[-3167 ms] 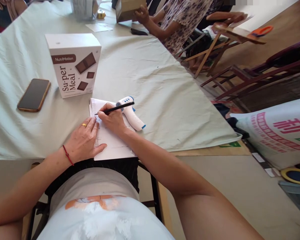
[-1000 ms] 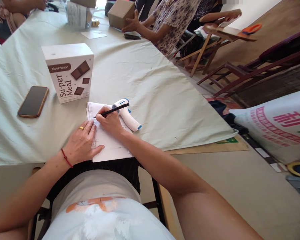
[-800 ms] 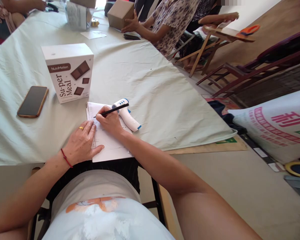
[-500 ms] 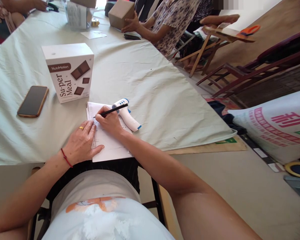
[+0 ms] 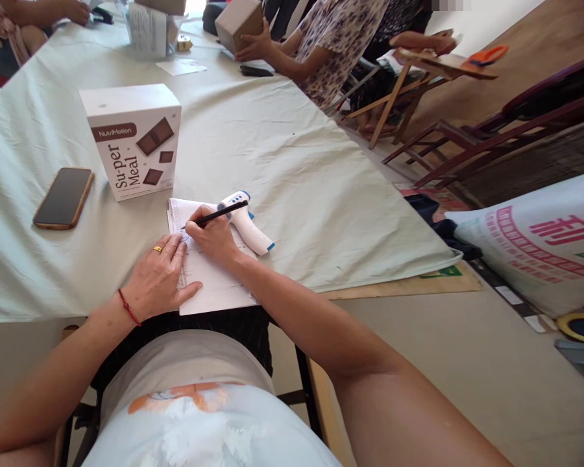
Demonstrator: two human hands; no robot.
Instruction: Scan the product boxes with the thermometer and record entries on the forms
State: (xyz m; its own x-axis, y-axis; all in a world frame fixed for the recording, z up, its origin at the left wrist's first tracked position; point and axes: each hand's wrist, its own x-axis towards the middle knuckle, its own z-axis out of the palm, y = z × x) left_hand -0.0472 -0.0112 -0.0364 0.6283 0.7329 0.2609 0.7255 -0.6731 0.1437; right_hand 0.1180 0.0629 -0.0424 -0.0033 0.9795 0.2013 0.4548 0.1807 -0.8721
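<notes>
A black pen [image 5: 222,213] is pinched in my right hand [image 5: 213,239], its tip down on the written upper left part of a white paper pad [image 5: 214,285]. My left hand [image 5: 158,275] lies flat, fingers stretched, across the pad's left edge and the cloth beside it. Against the pad's upper right rests a white and blue infrared thermometer [image 5: 250,227], just beyond my right hand. A white and brown "Su-per Meal" box [image 5: 133,146] stands upright behind the pad. Left of the box a smartphone [image 5: 63,198] with a dark screen lies face up.
A pale green cloth [image 5: 253,149] covers the table. At the far end stand a clear plastic tub [image 5: 148,32] and a yellow tape measure [image 5: 183,43]. A person there holds a cardboard box [image 5: 238,26]. Wooden chairs [image 5: 448,143] and a printed sack [image 5: 540,240] are on the right.
My hands and the pen have hardly moved. At the far end, the person's cardboard box has tilted and shifted slightly right. Another person's hand at the upper right has moved a little.
</notes>
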